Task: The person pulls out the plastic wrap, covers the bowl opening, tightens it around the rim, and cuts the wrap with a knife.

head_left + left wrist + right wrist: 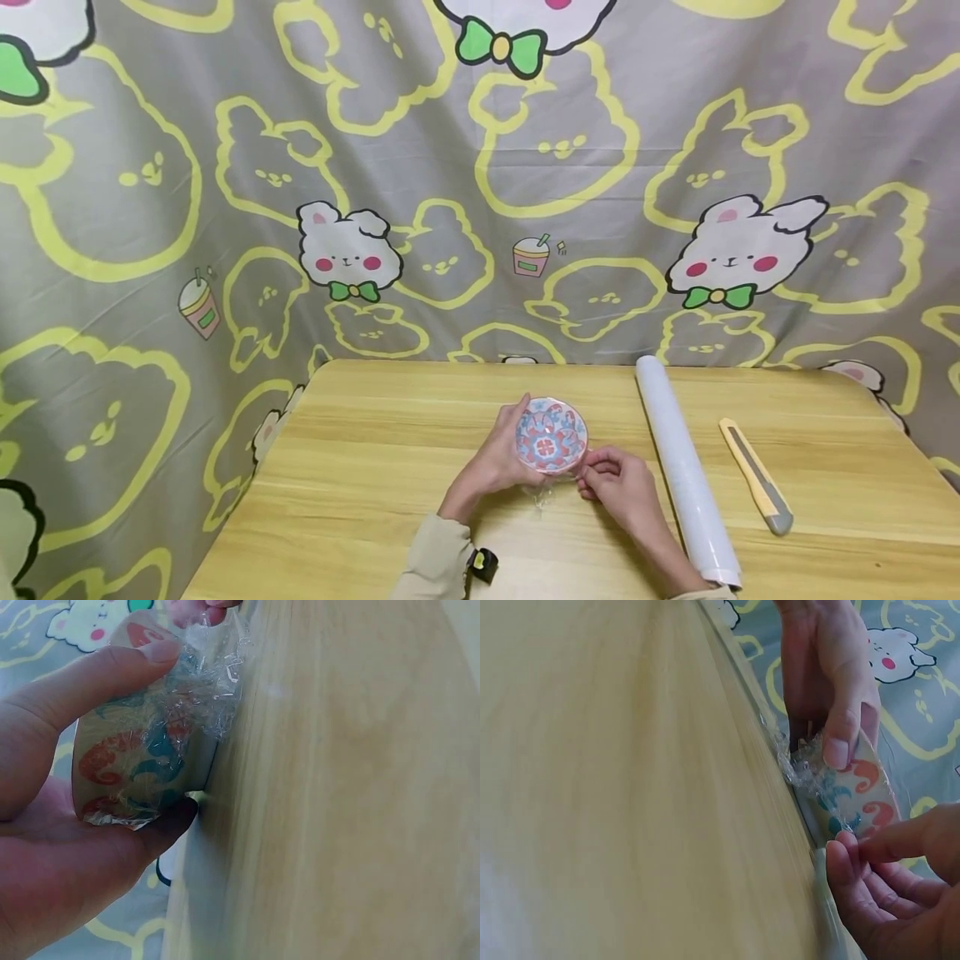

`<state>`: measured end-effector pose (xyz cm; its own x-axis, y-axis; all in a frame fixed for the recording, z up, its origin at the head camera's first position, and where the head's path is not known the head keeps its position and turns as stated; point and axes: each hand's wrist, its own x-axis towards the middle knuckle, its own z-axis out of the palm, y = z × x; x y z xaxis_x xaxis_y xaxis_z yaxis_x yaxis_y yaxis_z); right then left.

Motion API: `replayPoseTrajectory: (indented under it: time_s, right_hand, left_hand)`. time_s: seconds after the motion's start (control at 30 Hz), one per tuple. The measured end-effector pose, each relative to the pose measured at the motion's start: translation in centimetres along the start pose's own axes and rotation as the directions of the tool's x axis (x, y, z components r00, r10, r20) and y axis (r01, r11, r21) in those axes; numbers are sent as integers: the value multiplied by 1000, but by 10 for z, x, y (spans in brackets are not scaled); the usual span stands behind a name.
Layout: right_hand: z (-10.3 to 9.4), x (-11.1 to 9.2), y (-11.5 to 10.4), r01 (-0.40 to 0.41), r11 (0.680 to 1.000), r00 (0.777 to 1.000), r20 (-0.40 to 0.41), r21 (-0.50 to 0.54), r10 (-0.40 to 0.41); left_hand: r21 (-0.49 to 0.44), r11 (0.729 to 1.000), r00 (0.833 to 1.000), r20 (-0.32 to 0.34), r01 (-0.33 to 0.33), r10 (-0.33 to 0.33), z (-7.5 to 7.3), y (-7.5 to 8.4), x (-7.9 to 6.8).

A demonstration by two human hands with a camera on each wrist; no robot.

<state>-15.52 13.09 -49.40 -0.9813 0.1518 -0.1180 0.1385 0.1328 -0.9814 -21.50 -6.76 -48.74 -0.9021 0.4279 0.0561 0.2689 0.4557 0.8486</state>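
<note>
A small patterned bowl (551, 437), red and blue on white, is tilted so its inside faces the head camera. Clear plastic wrap (214, 686) covers it and bunches at its side. My left hand (504, 450) grips the bowl round its left side, and the left wrist view shows the thumb lying over the wrapped wall. At the bowl's lower right, my right hand (618, 487) pinches the edge of the wrap between thumb and forefinger. In the right wrist view the wrap (806, 765) hangs crumpled near the left thumb.
A long white roll of plastic wrap (686, 471) lies to the right of my right hand. Beyond it is a yellow and grey box cutter (756, 477). The wooden table (360, 467) ends against a curtain (420, 250) printed with cartoon rabbits.
</note>
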Motion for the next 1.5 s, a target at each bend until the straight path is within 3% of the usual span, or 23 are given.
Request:
replayPoseTrajectory:
  time_s: [0.1,0.27,0.33,0.67,0.8,0.9,1.13,1.33,1.5]
  right_hand:
    - [3,0,1,58,994,998,-17,-96,-60]
    - [2,0,2,166,933,977,-76,-318,-200]
    - [2,0,2,188,922,970,-87,-338,-229]
    - [3,0,4,166,942,977,-79,-291,-196]
    - [3,0,4,179,929,973,-80,-324,-215]
    - [2,1,4,174,938,977,-70,-300,-203]
    - [-1,0,3,124,965,991,-18,-230,-131]
    - [-3,-1,0,89,992,991,103,-87,-79]
    - [-2,0,2,123,973,991,83,-193,-109]
  left_hand:
    - [7,1000,1000,4,22,-22,-1,2,-1]
    - [16,1000,999,36,20,-21,-1,4,-3]
    - [21,1000,999,49,5,-6,-1,4,-3]
    - [70,996,999,21,-46,44,4,4,-4]
    - [69,997,999,24,-39,38,5,5,-4]
    - [92,996,999,40,-16,13,4,7,-4]
    - [202,979,1000,26,4,-9,6,9,-5]
    - [237,971,999,-36,-12,22,10,7,-6]
    - [230,973,998,-64,8,7,11,7,-5]
